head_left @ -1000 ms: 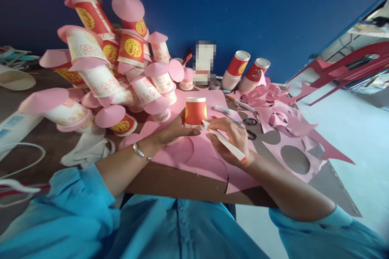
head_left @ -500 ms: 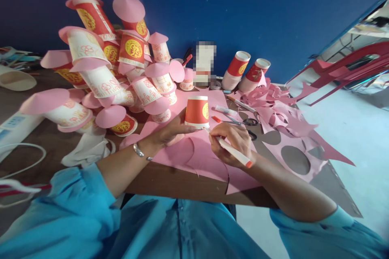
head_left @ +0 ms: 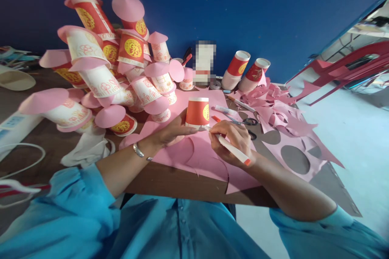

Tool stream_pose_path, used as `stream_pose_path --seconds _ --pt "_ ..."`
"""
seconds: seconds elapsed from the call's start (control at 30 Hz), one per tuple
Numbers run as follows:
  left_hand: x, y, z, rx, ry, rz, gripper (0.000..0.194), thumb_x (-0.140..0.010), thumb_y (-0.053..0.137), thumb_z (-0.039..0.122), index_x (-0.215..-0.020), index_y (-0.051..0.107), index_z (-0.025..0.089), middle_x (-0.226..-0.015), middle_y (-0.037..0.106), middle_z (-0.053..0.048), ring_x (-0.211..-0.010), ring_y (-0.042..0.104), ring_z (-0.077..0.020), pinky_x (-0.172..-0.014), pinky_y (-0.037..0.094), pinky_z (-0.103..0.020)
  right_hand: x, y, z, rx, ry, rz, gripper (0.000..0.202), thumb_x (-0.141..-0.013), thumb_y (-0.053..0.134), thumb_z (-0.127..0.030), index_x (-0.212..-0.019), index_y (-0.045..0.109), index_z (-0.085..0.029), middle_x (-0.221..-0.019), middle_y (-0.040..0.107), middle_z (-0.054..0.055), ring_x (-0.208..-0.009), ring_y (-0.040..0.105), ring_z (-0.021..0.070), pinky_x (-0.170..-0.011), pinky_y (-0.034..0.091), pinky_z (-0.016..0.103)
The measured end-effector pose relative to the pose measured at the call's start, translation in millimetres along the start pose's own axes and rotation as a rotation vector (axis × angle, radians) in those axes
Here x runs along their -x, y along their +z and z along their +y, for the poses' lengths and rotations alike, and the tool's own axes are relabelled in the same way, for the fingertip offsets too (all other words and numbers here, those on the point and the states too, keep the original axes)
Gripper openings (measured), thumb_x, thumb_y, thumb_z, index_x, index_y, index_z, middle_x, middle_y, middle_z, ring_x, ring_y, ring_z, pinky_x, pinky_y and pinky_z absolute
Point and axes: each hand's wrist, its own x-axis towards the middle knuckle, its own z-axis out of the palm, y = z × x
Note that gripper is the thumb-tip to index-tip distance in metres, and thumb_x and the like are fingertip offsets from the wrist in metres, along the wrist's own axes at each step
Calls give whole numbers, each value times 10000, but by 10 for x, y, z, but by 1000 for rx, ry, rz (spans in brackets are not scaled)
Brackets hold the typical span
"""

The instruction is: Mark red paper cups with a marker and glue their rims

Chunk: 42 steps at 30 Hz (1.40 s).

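Observation:
A red and white paper cup [head_left: 197,112] stands upside down in front of me, its white rim low and a gold emblem on its right side. My left hand [head_left: 174,131] is closed around the cup from the left, thumb along the rim; its other fingers are partly hidden behind the cup. In my right hand [head_left: 232,139] is a white marker [head_left: 234,150] with an orange-red end, its tip at the cup's white rim. Beneath lies pink paper [head_left: 209,166]. An orange-red cap [head_left: 216,118] and black-handled scissors [head_left: 251,122] lie just beyond my right hand.
Many decorated cups with pink paper cones [head_left: 105,77] are piled at the left. Two cup stacks [head_left: 238,71] stand at the back, near the blue wall. Pink paper scraps [head_left: 273,103] cover the right side. A white cloth [head_left: 86,149] lies by my left forearm.
The cup has shifted very slightly right and down in view. The marker tip stays at its rim, and both hands keep their hold.

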Motion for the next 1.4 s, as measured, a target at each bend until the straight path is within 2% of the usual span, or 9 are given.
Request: stream_pose_path --seconds 0.1,0.27,0.47,0.6,0.77,1.03,1.23,1.4 --pt "-8 -16 -22 -9 1 -4 755 -836 937 226 -1524 628 262 -1420 768 -135 -1383 698 -358 -1171 562 -514 -5 -1 -1 3 -12 -3 194 -959 630 -64 -1003 603 -251 -764 759 -30 -581 721 131 -519 544 237" --pt "-5 -40 -47 -9 6 -11 737 -836 948 238 -1500 630 258 -1400 778 -130 -1350 725 -351 -1188 550 -526 -6 -5 1 17 3 -14 176 -976 630 -84 -995 608 -257 -782 770 -25 -601 738 139 -538 562 247" --pt "-4 -30 -40 -15 15 -13 737 -833 956 260 -1497 634 264 -1440 759 -140 -1413 682 -375 -1224 511 -575 11 25 9 18 5 1 178 -966 638 -79 -1002 621 -252 -794 774 -20 -612 741 143 -543 557 244" --pt "-10 -37 -46 -31 15 -16 767 -836 948 262 -1530 621 267 -1404 770 -139 -1388 688 -361 -1169 544 -520 21 30 6 17 13 -10 187 -950 630 -71 -980 620 -256 -756 751 -36 -579 710 137 -547 549 251" --pt "-13 -40 -36 -62 5 31 693 -827 948 242 -1461 669 262 -1308 787 -105 -1217 734 -288 -1067 559 -422 16 9 -15 -7 -6 -63 183 -927 606 -74 -961 591 -254 -726 727 -47 -548 668 127 -526 517 248" --pt "-13 -44 -52 -78 23 22 600 -847 938 245 -1398 700 249 -1217 799 -87 -1138 739 -270 -1022 556 -401 25 -9 -8 -32 -15 -76 196 -902 597 -70 -966 598 -255 -729 719 -48 -539 649 124 -527 510 256" --pt "-12 -89 -90 -67 4 0 715 -851 939 254 -1500 640 260 -1266 810 -116 -1188 771 -305 -1098 568 -473 6 -16 -4 -1 -14 -4 203 -917 616 -64 -958 613 -263 -718 721 -50 -562 680 137 -549 547 267" --pt "-16 -77 -80 -74 -4 1 760 -852 945 260 -1538 615 259 -1276 812 -126 -1215 777 -314 -1124 572 -487 1 -7 -5 8 -6 -3 188 -944 618 -74 -952 601 -261 -723 723 -46 -551 676 133 -525 534 262"
